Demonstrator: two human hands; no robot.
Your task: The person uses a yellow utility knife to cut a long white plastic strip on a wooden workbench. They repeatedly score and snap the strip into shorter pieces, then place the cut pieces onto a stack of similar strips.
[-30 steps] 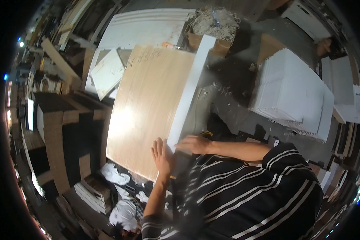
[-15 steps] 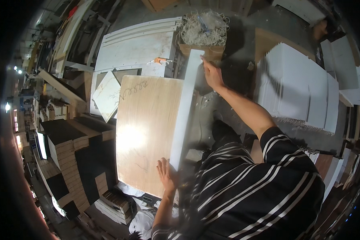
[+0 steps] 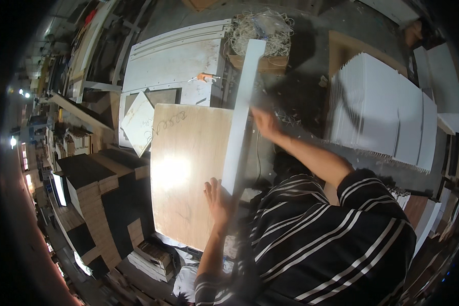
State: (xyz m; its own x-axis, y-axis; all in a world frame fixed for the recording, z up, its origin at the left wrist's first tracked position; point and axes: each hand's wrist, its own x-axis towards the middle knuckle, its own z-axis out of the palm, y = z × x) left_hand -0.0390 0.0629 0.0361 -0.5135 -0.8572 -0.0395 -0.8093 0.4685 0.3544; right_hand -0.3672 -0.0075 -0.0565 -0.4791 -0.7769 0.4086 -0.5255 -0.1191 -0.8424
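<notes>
A long, narrow white board [image 3: 241,109] lies lengthwise along the right edge of a light wood-grain panel [image 3: 188,173]. Its far end reaches past the panel towards a box of tangled shavings. My left hand [image 3: 219,204] rests at the board's near end, fingers stretched and apart over the panel's edge. Beside the board's right edge, around its middle, is my right hand [image 3: 265,124]. It is smeared by motion, and whether its fingertips touch the board is unclear. Curly pencil-like marks show at the panel's far left.
A cardboard box [image 3: 270,64] overflows with pale shavings [image 3: 247,34]. An orange-handled tool [image 3: 205,77] lies on a white surface [image 3: 163,64]. White panels [image 3: 377,107] stand stacked at the right. Dark-topped board stacks [image 3: 86,171] and a small white square board [image 3: 137,122] are at the left.
The white board has slid away from me, its far end now over the shavings box's edge. My left hand followed its near end forward; my right hand left the far end and came back nearer.
</notes>
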